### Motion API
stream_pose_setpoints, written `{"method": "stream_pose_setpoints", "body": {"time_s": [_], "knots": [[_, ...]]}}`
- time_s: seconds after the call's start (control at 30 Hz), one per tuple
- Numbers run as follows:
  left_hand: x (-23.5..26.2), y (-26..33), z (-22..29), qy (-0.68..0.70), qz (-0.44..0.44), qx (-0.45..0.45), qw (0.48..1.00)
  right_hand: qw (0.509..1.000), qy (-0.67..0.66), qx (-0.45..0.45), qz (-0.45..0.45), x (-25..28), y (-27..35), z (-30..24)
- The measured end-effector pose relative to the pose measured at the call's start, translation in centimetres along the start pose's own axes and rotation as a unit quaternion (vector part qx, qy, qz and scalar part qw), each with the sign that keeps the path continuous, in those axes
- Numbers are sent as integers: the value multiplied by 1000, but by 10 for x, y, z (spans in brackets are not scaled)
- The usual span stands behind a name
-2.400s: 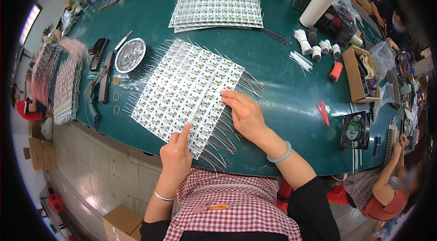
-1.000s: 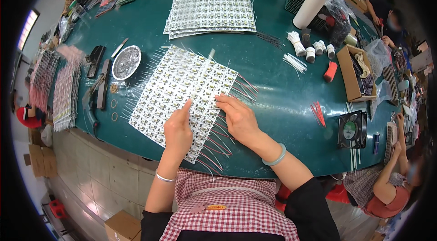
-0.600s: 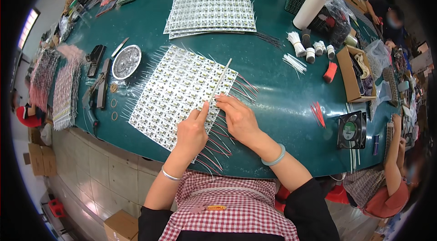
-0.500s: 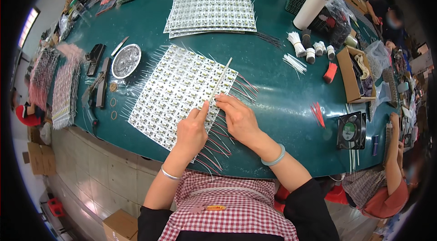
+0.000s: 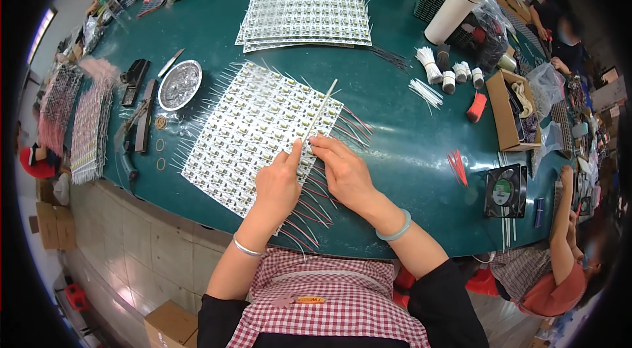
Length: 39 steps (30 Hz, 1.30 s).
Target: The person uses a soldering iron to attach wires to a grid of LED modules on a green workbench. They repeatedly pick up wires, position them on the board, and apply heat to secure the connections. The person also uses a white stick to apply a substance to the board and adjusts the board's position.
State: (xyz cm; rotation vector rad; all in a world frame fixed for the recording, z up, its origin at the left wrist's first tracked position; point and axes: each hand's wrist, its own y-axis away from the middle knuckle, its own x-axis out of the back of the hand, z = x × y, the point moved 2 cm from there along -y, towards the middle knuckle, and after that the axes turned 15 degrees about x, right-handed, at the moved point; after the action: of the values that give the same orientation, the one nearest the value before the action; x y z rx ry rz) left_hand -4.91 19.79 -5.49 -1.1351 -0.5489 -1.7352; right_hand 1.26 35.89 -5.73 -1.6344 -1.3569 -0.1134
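Note:
A white panel of small circuit boards lies slanted on the green table, with white wires fringing its left edge and red and white wires along its right edge. Across its right part runs a thin pale stick. My left hand is closed, its index finger against the stick's lower end, other fingers curled under. Beside it, my right hand pinches at the panel's right edge, thumb and fingertips together. Whatever sits between those right fingertips is too small to make out.
Stacked wired panels lie beyond. To the left are a foil-like bowl, a knife and a soldering iron. At right stand a white flask, wire bundles, a cardboard box and a black fan. Co-workers sit nearby.
The view has shifted slightly. Both hands stay at nearly the same spot on the panel, and the stick keeps its slant.

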Motion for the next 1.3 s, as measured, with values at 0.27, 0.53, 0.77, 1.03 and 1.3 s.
{"method": "stream_pose_setpoints", "body": {"time_s": [0.27,0.53,0.77,1.03,1.3], "knots": [[3,-2,-3,63,-5,-4,998,1000,-2,2,-2,1,-2,-3],[5,-4,5,-15,-36,-4,999,997,-57,-30,52,3,3,0],[2,-3,10,-121,-53,-58,990,992,75,26,96,29,-32,23],[8,4,6,-49,0,-25,998,993,95,-23,-69,15,-41,70],[13,-1,20,-184,-90,-58,977,992,101,-2,-76,12,-33,65]]}}
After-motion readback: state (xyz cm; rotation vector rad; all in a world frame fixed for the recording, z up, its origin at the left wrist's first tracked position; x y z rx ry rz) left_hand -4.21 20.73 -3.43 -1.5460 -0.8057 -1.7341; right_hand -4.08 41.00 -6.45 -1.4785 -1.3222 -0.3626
